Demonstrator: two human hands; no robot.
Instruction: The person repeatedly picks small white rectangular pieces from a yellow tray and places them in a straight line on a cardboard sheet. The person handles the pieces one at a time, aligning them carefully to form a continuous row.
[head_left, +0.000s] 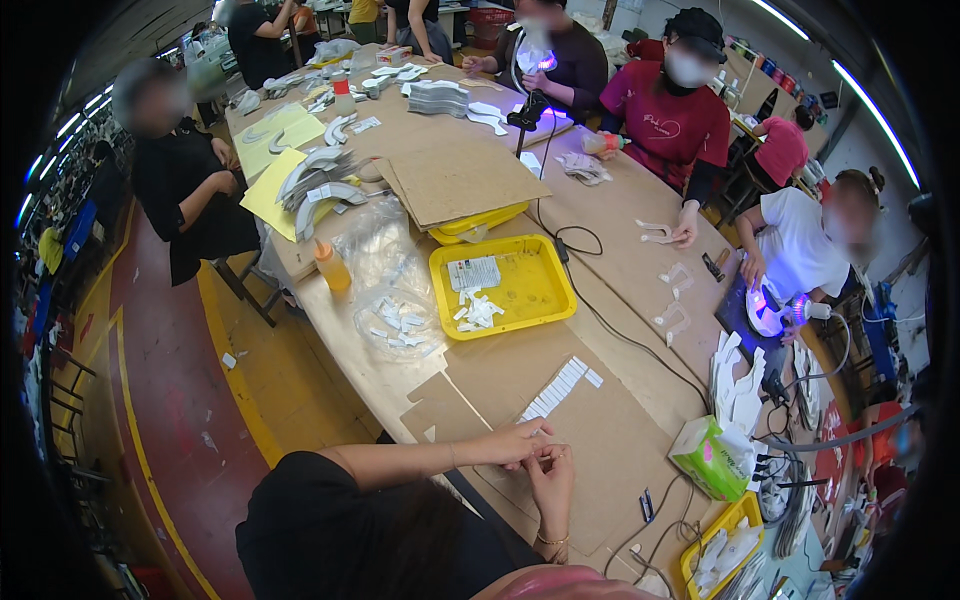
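Note:
My left hand (512, 444) and my right hand (552, 484) meet over the brown cardboard sheet (622, 436) at the near side of the table. The fingers of both are closed and pressed together at the tips. Whatever sits between them is too small or too hidden to make out. Just beyond the fingers, a row of small white rectangular pieces (556, 389) lies side by side on the cardboard. Farther off stands a shallow yellow tray (548, 316), holding a heap of small white pieces (479, 311) and a printed label sheet (473, 273).
Clear plastic bags (385, 280) and an orange squeeze bottle (332, 268) stand left of the tray. A green tissue pack (711, 457) and a yellow basket (722, 548) lie to the right. Black cables (640, 345) cross the table. Co-workers sit around it, one near a purple-lit lamp (797, 310).

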